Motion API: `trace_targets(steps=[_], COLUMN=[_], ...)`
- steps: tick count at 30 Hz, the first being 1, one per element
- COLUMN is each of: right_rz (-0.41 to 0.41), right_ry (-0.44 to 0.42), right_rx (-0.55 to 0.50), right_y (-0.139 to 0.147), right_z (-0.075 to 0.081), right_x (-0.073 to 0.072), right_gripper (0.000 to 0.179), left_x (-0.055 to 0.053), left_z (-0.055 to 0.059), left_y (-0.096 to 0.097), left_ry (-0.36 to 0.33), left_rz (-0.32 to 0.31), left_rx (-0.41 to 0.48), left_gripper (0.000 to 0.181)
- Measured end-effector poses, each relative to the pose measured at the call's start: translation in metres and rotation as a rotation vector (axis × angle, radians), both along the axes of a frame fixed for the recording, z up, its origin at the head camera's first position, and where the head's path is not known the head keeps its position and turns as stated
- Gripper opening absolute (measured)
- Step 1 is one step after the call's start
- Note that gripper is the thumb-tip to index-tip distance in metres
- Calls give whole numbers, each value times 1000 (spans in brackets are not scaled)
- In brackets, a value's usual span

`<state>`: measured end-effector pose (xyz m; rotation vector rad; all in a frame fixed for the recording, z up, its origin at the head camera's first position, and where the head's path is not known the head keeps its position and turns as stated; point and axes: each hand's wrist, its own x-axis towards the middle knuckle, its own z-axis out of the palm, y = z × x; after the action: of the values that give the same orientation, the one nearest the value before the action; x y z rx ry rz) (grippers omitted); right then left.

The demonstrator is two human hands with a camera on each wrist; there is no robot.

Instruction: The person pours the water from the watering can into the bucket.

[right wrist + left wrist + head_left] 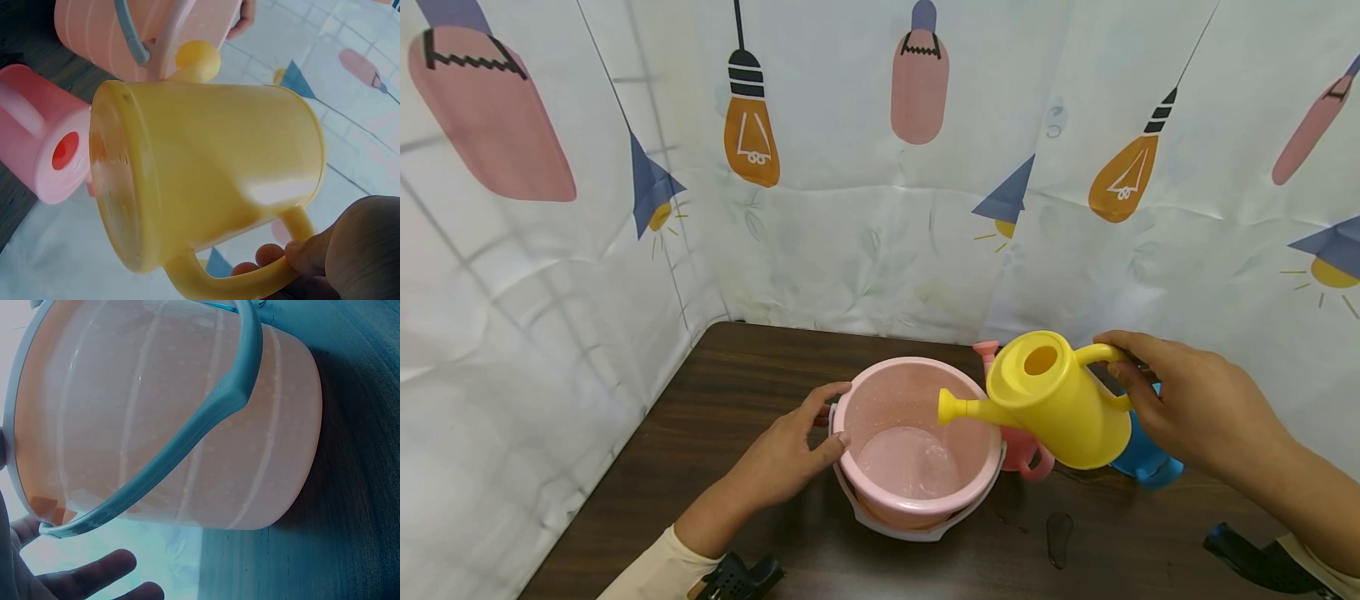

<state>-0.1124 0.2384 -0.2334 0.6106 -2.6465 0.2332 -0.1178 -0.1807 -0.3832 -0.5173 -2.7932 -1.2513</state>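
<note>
I log remotely: pink bucket point(886, 402) — left hand point(786, 452) spread, touching its left rim; yellow watering can point(1067, 408), right — right hand point(1198, 400) gripping its handle.

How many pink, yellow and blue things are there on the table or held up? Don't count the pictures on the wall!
Pink: 2, the bucket and the pink watering can
Yellow: 1, the yellow watering can held in the right hand
Blue: 1, the blue thing, partly hidden behind the yellow one
Total: 4
</note>
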Motion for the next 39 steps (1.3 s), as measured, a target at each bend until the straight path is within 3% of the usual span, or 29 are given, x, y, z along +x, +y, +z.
trace_targets(steps=[39], right_rz=[14], right_ry=[23], right_rx=[-3], right_y=[0], right_z=[0], right_x=[0], right_gripper=[34], left_x=[0], left_z=[1], left_y=[0], left_ry=[17], left_rz=[-16], left_rx=[-13], left_gripper=[60])
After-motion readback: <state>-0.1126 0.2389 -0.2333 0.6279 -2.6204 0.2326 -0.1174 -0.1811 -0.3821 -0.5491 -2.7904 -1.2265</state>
